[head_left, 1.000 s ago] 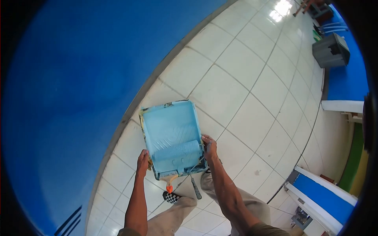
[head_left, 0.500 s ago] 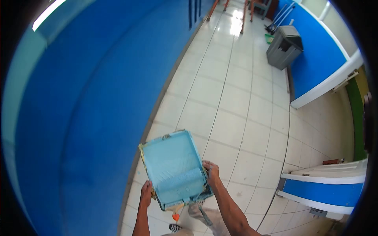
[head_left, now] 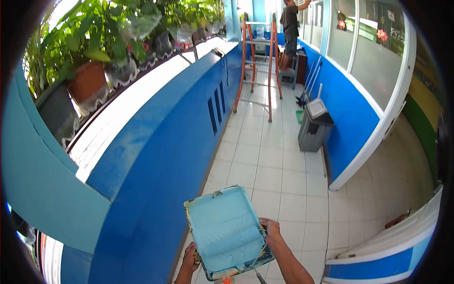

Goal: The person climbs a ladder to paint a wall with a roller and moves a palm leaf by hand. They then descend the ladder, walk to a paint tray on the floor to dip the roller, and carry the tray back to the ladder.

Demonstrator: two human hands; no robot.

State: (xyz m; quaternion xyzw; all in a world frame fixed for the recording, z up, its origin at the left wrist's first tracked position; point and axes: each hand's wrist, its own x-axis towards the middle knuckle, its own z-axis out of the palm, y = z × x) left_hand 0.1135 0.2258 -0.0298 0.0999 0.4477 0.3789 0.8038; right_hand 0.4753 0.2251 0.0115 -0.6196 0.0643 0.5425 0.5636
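Note:
A paint tray with light blue paint is held out in front of me. My left hand grips its left edge near the lower corner. On the opposite edge my right hand is closed round the rim. A roller coated in light blue lies across the lower part of the tray, its handle sticking out below. A brush rests at the tray's bottom edge.
Ahead stand an orange ladder and a grey bin. A person stands on a chair by the windows. Potted plants line the ledge above the blue wall at left. A white door is at lower right.
The view has tilted up, bringing the plants, the whole ladder and the person into sight. The tray, still in both hands, appears lower and further right.

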